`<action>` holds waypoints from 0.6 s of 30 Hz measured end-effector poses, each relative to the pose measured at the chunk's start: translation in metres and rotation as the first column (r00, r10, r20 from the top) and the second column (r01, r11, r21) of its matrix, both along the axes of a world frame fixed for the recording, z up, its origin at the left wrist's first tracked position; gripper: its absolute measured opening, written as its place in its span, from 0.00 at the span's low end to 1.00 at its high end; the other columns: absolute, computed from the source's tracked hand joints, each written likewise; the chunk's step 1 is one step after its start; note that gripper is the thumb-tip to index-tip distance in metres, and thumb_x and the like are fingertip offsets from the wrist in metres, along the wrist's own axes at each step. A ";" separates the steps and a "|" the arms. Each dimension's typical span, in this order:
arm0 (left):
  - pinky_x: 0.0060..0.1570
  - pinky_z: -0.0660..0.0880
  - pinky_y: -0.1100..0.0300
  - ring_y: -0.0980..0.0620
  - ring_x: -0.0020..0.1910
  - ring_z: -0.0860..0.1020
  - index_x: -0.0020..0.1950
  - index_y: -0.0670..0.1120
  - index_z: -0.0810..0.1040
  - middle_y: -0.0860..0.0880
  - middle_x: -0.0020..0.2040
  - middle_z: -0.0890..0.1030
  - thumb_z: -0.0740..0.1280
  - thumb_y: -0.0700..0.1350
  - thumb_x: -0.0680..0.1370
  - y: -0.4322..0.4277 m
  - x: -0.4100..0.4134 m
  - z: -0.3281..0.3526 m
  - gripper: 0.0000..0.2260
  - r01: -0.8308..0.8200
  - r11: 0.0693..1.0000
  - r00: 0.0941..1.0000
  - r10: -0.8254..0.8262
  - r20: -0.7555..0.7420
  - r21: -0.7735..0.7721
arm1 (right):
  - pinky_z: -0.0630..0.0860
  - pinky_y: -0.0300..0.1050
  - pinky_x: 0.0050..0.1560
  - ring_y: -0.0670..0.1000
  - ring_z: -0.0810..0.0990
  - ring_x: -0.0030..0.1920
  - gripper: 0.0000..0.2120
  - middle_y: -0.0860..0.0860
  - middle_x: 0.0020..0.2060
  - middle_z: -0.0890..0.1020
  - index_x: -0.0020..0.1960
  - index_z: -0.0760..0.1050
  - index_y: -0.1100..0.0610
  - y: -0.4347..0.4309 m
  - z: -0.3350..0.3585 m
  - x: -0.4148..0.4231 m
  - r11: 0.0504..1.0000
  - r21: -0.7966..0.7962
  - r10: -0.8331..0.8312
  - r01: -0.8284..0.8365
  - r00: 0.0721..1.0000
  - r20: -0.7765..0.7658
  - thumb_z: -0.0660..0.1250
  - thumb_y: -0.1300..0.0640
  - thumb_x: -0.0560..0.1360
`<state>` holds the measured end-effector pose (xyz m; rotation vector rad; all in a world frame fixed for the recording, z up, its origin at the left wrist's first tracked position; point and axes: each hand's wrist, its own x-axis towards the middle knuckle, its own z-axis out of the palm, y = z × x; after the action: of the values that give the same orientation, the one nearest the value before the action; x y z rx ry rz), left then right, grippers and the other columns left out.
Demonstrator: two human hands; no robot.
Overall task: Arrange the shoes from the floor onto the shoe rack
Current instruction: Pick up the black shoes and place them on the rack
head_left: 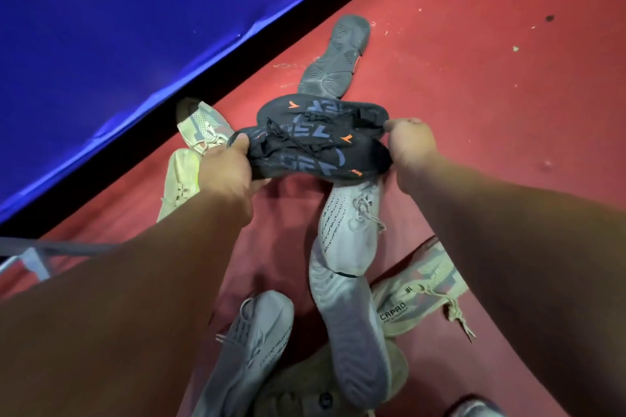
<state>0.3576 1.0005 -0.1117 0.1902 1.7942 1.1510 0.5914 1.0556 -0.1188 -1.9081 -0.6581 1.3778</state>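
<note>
A pair of black shoes (316,145) sits pressed side by side between both hands, over the red floor (491,78). The left hand (225,173) grips one end of the pair, thumb on top and fingers curled beneath. The right hand (410,145) pinches the other end, with its thumb on the farther shoe and its fingers curled under.

The black shoes have black laces, small orange marks and big blue-grey letters across the sides. The letters are turned and folded, so I cannot read them for sure.

Just beyond the black pair a grey shoe (335,57) lies sole up. Left of the pair are two beige shoes (189,159) at the edge of a blue sheet (101,27). Touching the pair's near side is a light grey laced shoe (352,227), and nearer still a grey sole (349,325) faces up. Right of that sole, a beige shoe (416,294) carries a black label that looks like "CAPAD", with smaller print below it too small to read. Another grey laced shoe (250,342) lies left of the sole.
</note>
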 end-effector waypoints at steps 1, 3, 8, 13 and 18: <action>0.36 0.84 0.53 0.47 0.43 0.86 0.59 0.47 0.77 0.47 0.52 0.84 0.67 0.49 0.82 0.000 0.002 -0.008 0.09 0.027 1.000 1.000 -0.027 -0.014 -0.014 | 0.71 0.39 0.33 0.49 0.74 0.38 0.03 0.50 0.39 0.76 0.53 0.73 0.55 0.003 -0.003 0.001 1.000 -0.008 0.004 -0.004 1.000 -0.009 0.64 0.60 0.79; 0.34 0.84 0.54 0.46 0.42 0.86 0.58 0.46 0.76 0.47 0.50 0.84 0.67 0.48 0.82 -0.003 0.005 -0.019 0.08 0.067 0.996 0.996 -0.070 -0.053 -0.053 | 0.69 0.33 0.24 0.50 0.73 0.35 0.04 0.50 0.38 0.74 0.49 0.73 0.56 0.008 -0.009 0.003 0.997 -0.007 0.076 -0.076 0.997 -0.015 0.61 0.62 0.81; 0.44 0.84 0.44 0.41 0.42 0.86 0.53 0.47 0.77 0.45 0.49 0.84 0.71 0.51 0.78 -0.005 -0.002 -0.035 0.10 0.143 0.983 0.971 -0.162 -0.174 -0.114 | 0.62 0.31 0.19 0.47 0.71 0.22 0.14 0.51 0.30 0.73 0.38 0.70 0.55 0.020 -0.018 0.005 0.997 -0.004 0.080 -0.079 0.995 0.058 0.55 0.64 0.80; 0.32 0.83 0.52 0.42 0.38 0.86 0.55 0.44 0.73 0.43 0.50 0.81 0.69 0.46 0.81 0.005 -0.004 -0.035 0.08 0.184 0.971 0.954 -0.214 -0.210 -0.155 | 0.67 0.31 0.21 0.48 0.73 0.33 0.14 0.51 0.43 0.77 0.64 0.69 0.50 0.029 -0.031 -0.001 0.988 -0.035 0.151 -0.152 0.987 -0.050 0.59 0.61 0.80; 0.36 0.84 0.47 0.40 0.38 0.85 0.58 0.43 0.72 0.41 0.54 0.80 0.69 0.45 0.81 0.010 -0.005 -0.033 0.10 0.229 0.953 0.927 -0.276 -0.252 -0.201 | 0.81 0.51 0.57 0.54 0.80 0.61 0.47 0.51 0.72 0.74 0.83 0.53 0.49 0.031 -0.046 0.004 0.970 -0.071 0.236 -0.234 0.972 0.020 0.74 0.48 0.71</action>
<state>0.3523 1.0107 -0.1449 0.4906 2.0327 0.8136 0.5955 1.0869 -0.1646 -1.9548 -0.8848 1.5391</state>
